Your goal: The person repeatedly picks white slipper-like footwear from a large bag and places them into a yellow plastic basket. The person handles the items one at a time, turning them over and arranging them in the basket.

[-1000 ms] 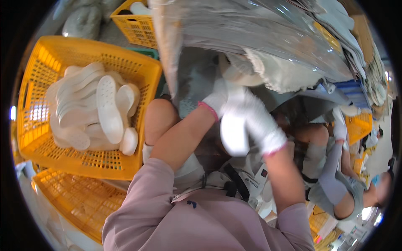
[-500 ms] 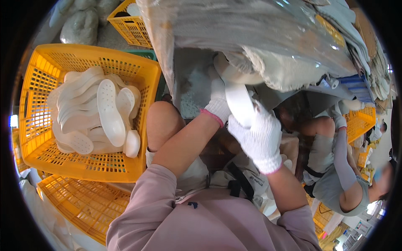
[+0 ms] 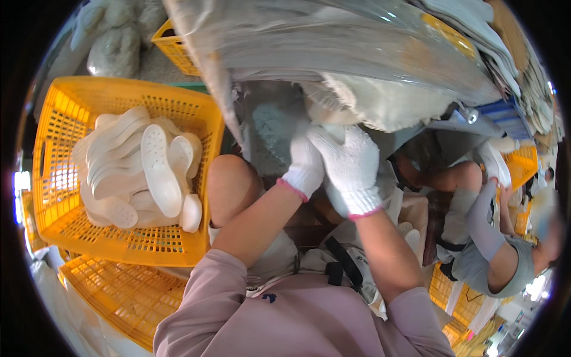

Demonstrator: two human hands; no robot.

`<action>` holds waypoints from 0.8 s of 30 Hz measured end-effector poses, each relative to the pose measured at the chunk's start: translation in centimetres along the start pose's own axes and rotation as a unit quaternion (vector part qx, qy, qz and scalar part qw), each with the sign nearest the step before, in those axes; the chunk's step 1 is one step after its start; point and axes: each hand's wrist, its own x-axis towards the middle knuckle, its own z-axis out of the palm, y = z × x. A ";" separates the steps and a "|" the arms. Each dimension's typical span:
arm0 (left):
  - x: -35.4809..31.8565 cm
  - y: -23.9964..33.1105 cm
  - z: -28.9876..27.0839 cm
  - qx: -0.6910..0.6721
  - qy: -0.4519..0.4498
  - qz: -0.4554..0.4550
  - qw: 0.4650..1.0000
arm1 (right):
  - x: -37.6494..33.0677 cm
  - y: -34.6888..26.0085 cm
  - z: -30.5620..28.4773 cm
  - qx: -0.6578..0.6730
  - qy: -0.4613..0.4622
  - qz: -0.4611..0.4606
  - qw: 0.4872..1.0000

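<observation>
My left hand (image 3: 307, 156) and my right hand (image 3: 352, 159), both in white knit gloves with pink cuffs, press together below a cloth-draped grey hood. They are closed around a white shoe sole (image 3: 335, 199), mostly hidden by the gloves; a pale edge shows below the right hand. Just beyond my fingers is a blurred tan wheel (image 3: 327, 112), partly covered by frayed cloth (image 3: 380, 101). Whether the sole touches the wheel I cannot tell. At my left, a yellow crate (image 3: 128, 254) holds a pile of white shoe soles (image 3: 162, 169), some dotted with small holes.
Plastic sheeting (image 3: 333, 41) covers the hood above my hands. Under the crate lies another yellow crate (image 3: 125, 297); a third (image 3: 178, 50) stands at the far left. To my right a co-worker (image 3: 493, 256) sits close by, holding a white piece (image 3: 496, 163).
My hands have come together nearer the wheel. The right hand has turned and moved up over the sole, which was plainly visible before and is now largely covered.
</observation>
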 end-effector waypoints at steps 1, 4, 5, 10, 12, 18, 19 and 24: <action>-0.2 -0.2 -0.1 0.044 0.005 0.003 0.999 | 0.0 -0.2 -0.1 -0.016 0.027 -0.018 0.999; 0.0 0.0 -0.4 0.097 -0.073 -0.067 0.990 | -1.6 -0.2 -1.5 0.004 -0.069 0.047 0.997; 0.1 -0.1 -0.4 0.077 -0.056 -0.123 0.988 | -2.0 -0.1 -2.1 0.028 -0.080 0.041 0.996; 0.8 0.9 1.9 0.399 -0.116 0.156 0.896 | 1.3 0.0 -4.3 0.411 -0.298 0.253 0.824; 0.2 1.0 2.6 0.422 -0.032 0.174 0.889 | -0.4 -2.2 -6.5 0.280 -0.293 0.158 0.901; 0.8 0.5 1.5 0.042 -0.031 -0.195 0.979 | -6.7 -2.9 -7.7 -0.145 -0.219 0.019 0.965; 1.6 0.4 1.2 0.001 -0.035 -0.194 0.980 | -6.4 -2.2 -7.2 -0.128 -0.200 0.003 0.972; 5.6 -1.2 -0.4 0.052 -0.029 -0.068 0.996 | -0.5 -0.5 -5.0 -0.200 -0.232 -0.131 0.943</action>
